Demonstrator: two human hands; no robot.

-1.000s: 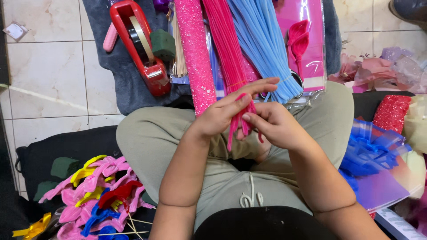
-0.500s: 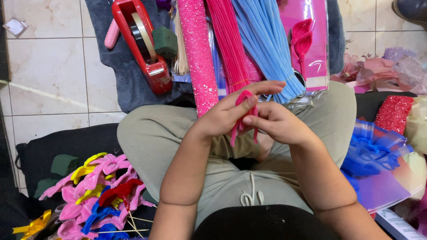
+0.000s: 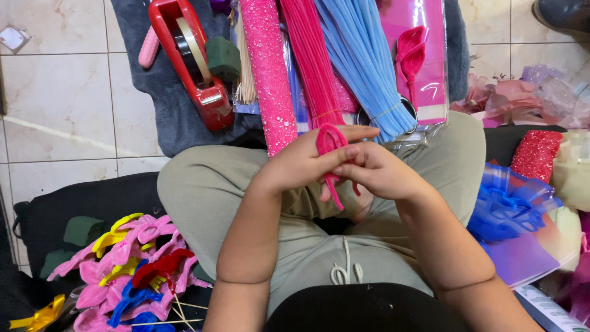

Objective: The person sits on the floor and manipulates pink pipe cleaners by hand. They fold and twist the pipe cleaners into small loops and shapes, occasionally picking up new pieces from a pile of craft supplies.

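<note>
Both hands are pinching a pink pipe cleaner [image 3: 330, 154] over the lap: left hand [image 3: 307, 163] and right hand [image 3: 378, 172], each grip clamped on it. Loop is sticking up above the grip, tails hanging below. Looks light, fuzzy, bendy wire, best held near the twist. Fingers are hiding the twist point; the bundles beyond are running out of view.

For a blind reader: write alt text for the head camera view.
A seated person's left hand and right hand twist a pink pipe cleaner into loops over their lap. Pink and blue pipe cleaner bundles and a red tape dispenser lie ahead on the floor.
</note>
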